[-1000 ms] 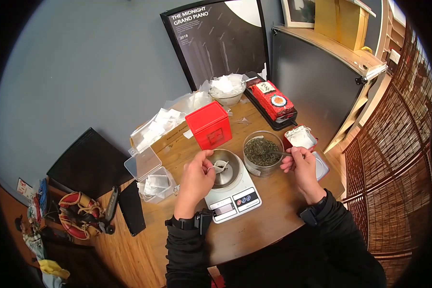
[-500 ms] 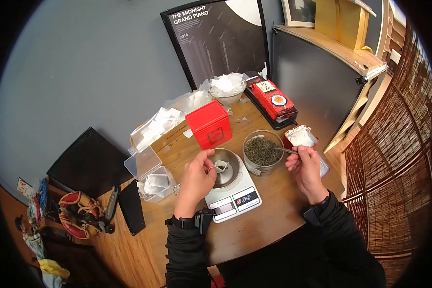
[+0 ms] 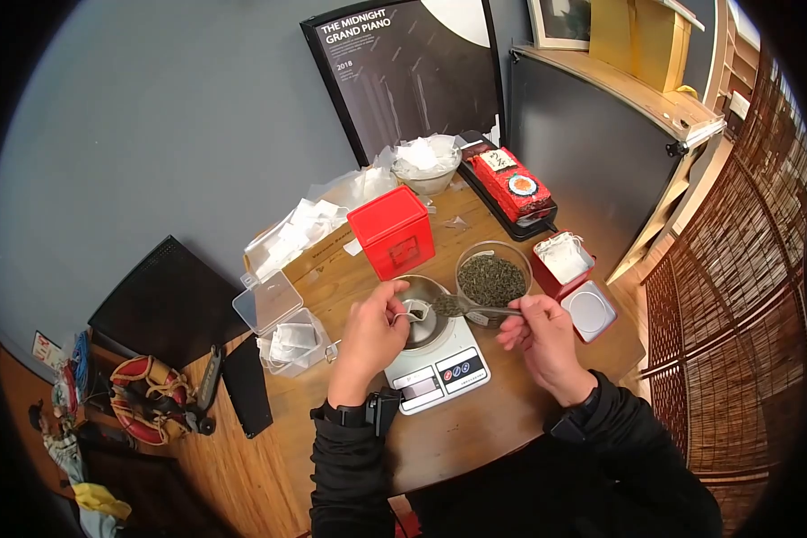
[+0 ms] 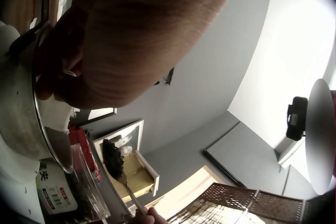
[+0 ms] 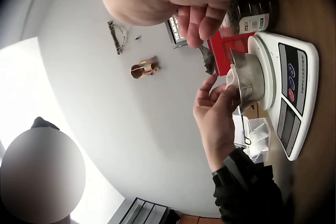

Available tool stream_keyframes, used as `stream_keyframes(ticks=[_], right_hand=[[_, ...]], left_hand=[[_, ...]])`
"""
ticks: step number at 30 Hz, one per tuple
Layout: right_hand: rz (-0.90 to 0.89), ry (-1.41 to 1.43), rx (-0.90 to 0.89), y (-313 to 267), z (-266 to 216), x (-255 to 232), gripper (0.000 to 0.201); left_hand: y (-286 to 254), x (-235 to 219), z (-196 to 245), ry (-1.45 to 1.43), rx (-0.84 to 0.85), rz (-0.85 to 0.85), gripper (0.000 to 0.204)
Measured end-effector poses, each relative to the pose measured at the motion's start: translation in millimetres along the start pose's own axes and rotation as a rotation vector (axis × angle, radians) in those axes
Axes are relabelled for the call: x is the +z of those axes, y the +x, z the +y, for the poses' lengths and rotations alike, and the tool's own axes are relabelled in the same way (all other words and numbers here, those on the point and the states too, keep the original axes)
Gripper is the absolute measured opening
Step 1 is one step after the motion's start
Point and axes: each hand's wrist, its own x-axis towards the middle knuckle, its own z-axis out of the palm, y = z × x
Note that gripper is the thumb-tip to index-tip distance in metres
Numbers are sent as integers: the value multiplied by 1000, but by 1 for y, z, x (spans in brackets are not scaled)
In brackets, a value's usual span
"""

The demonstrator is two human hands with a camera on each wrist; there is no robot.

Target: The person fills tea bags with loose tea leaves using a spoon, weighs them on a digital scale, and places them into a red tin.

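My left hand (image 3: 372,327) pinches a small white tea bag (image 3: 416,309) over the steel bowl (image 3: 435,335), holding its mouth open. Some dark leaf shows inside the bag. The bowl sits on a white kitchen scale (image 3: 468,351). From the right, my right hand (image 3: 549,348) grips the handle of a metal spoon (image 3: 493,311), heaped with dark dried tea leaves (image 4: 112,157). In the head view the spoon's tip is right beside the bag's mouth. Behind the spoon stands a clear round container (image 3: 531,269) of loose tea leaves (image 3: 493,278).
A tall red tin (image 3: 390,233) stands behind the scale. To the right are a red tin of white bags (image 3: 565,258) and its lid (image 3: 590,312). A clear plastic box (image 3: 309,354) lies left. Farther back are a bowl of white packets (image 3: 426,169) and a red package (image 3: 511,184).
My right hand has lifted the spoon out of the tea leaves and brought it left, loaded, to the tea bag. My left hand stays in place, holding the bag.
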Motion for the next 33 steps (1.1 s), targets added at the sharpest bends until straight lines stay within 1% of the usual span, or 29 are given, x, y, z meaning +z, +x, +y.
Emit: stream_keyframes(ticks=[2,5,7,14,16,19,22,29,31,32,33], right_hand=[[-16,8,10,1,4,8,26],[-11,-57,17,2,10,19,25],[-15,-100,10,3,13,22,25],[-38,-144,14,5,14,30,24],[-71,-170,-13,6,15,31,24],[-73,-236,-29,8,14,36,25],[-110,-310,-54,12,13,40,26],[-133,-409,-96,14,13,54,25],[-158,-502,-146,15,13,58,25],[-159,-502,-146,16,13,60,25],[-175,-550,-196,15,12,63,24]], left_hand=[[0,0,0,1,10,-1,38],[0,0,-2,-6,2,-3,38],[0,0,-6,10,46,-21,39],[-1,0,0,9,18,-39,37],[-1,0,0,28,49,-40,37],[-1,1,0,34,62,-51,37],[-1,2,-1,23,48,-60,37],[-1,3,1,28,53,-57,36],[-1,3,0,35,78,-50,36],[-1,3,0,35,78,-49,36],[-1,2,1,33,76,-47,36]])
